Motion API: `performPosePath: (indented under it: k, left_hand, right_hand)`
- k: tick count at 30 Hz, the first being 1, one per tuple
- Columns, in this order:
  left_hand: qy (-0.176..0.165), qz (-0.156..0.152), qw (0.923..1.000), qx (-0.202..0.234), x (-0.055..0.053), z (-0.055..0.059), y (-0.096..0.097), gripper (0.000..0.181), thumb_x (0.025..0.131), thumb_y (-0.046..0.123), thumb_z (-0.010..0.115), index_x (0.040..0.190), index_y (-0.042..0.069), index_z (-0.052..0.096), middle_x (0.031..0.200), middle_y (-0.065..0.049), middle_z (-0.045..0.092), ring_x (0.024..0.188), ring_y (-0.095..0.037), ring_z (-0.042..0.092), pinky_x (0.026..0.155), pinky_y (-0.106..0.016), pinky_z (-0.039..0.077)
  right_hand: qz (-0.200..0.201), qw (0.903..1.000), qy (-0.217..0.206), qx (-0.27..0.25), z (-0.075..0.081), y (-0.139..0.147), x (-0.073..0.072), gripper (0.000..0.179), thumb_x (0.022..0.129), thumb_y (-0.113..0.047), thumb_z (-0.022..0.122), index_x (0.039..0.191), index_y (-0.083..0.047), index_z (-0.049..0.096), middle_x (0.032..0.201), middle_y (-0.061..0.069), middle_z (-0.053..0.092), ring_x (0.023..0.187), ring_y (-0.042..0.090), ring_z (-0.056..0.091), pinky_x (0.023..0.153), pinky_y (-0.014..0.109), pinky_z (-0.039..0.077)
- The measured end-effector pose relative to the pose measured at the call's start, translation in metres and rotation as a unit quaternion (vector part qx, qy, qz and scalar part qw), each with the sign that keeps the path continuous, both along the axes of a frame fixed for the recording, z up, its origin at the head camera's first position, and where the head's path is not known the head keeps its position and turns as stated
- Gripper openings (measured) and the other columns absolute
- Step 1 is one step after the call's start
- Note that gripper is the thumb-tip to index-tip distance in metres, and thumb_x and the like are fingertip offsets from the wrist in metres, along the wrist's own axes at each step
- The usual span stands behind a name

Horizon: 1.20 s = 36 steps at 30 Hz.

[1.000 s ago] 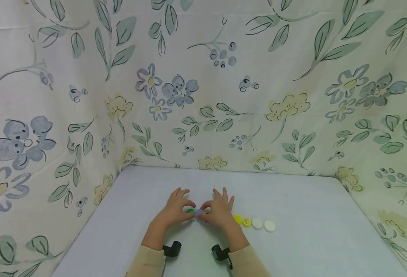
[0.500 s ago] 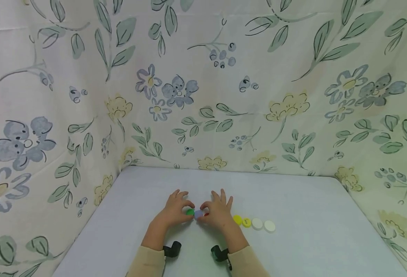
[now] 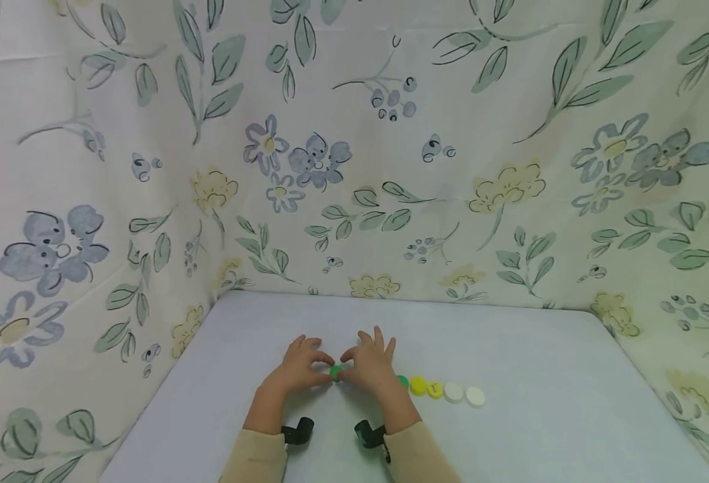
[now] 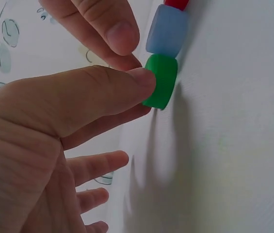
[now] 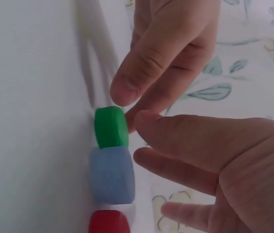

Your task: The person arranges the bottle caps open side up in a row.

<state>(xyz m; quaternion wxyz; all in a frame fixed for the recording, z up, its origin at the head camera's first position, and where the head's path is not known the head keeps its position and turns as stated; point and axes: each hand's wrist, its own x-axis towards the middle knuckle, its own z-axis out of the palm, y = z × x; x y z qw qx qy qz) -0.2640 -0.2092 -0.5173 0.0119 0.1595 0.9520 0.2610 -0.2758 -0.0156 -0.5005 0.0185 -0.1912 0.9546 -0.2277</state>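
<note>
Thumb and index finger of my left hand (image 3: 298,367) pinch a green bottle cap (image 4: 163,82) at the left end of a row of caps on the white table. My right hand (image 3: 369,365) is beside it, thumb and index finger bent toward the green cap with a gap between their tips and nothing held. Right next to the green cap stands a light blue bottle cap (image 5: 111,175), then a red bottle cap (image 5: 109,222). In the head view the right hand hides both of these.
Beyond the right hand the row continues with another green cap (image 3: 403,381), a yellow cap (image 3: 418,386), a marked yellow cap (image 3: 435,390), a white cap (image 3: 453,392) and a second white cap (image 3: 475,396). Floral cloth (image 3: 378,235) walls the table's back and sides.
My right hand has moved left from the light blue cap to the green one, covering the blue and red caps and uncovering a second green cap. The left hand stays by the green cap.
</note>
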Motion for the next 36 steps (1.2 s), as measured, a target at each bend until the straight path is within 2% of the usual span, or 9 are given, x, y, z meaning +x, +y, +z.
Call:
performPosePath:
  k: [8, 17, 25, 33, 36]
  left_hand:
    - [0.008, -0.006, 0.9999, 0.007, -0.002, -0.004, 0.005, 0.023, 0.078, 0.037, 0.075, 0.094, 0.021, 0.075, 0.133, -0.022, 0.047, 0.131, -0.052, 0.021, 0.105, -0.063, 0.016]
    - [-0.016, -0.006, 0.9998, 0.012, 0.0, -0.002, 0.007, 0.02, 0.078, 0.033, 0.076, 0.095, 0.021, 0.073, 0.136, -0.02, 0.044, 0.134, -0.049, 0.017, 0.104, -0.063, 0.017]
    - [-0.02, 0.007, 0.9997, 0.014, -0.003, 0.0, 0.007, 0.016, 0.078, 0.031, 0.076, 0.092, 0.026, 0.072, 0.135, -0.016, 0.046, 0.135, -0.046, 0.018, 0.103, -0.063, 0.021]
    - [-0.039, 0.023, 0.9986, 0.029, -0.001, 0.001, 0.006, 0.01, 0.082, 0.031, 0.07, 0.089, 0.024, 0.072, 0.138, -0.013, 0.044, 0.137, -0.042, 0.015, 0.104, -0.062, 0.021]
    - [-0.035, 0.022, 0.9983, 0.041, -0.001, 0.002, 0.006, 0.007, 0.082, 0.029, 0.071, 0.087, 0.024, 0.072, 0.138, -0.013, 0.044, 0.137, -0.042, 0.015, 0.104, -0.063, 0.021]
  right_hand:
    - [0.009, 0.9985, 0.042, 0.033, -0.007, -0.002, 0.004, 0.019, 0.074, -0.038, 0.077, 0.087, -0.024, 0.076, 0.139, 0.019, 0.043, 0.136, 0.05, 0.012, 0.098, 0.074, 0.005]
    - [0.006, 0.9988, 0.04, 0.027, -0.011, -0.003, 0.004, 0.02, 0.075, -0.037, 0.076, 0.089, -0.023, 0.077, 0.14, 0.019, 0.042, 0.137, 0.048, 0.011, 0.1, 0.073, 0.002]
    - [0.008, 0.9991, 0.041, 0.002, -0.014, -0.004, -0.001, 0.021, 0.072, -0.039, 0.077, 0.087, -0.023, 0.076, 0.142, 0.017, 0.039, 0.137, 0.048, 0.008, 0.099, 0.073, -0.001]
    - [0.005, 0.9986, 0.043, -0.029, -0.013, -0.002, -0.002, 0.016, 0.071, -0.036, 0.08, 0.081, -0.024, 0.075, 0.142, 0.018, 0.04, 0.137, 0.049, 0.009, 0.098, 0.074, 0.002]
    - [0.005, 0.9982, 0.047, -0.036, -0.011, -0.002, -0.003, 0.013, 0.073, -0.034, 0.078, 0.081, -0.024, 0.075, 0.141, 0.017, 0.041, 0.137, 0.048, 0.01, 0.098, 0.074, 0.003]
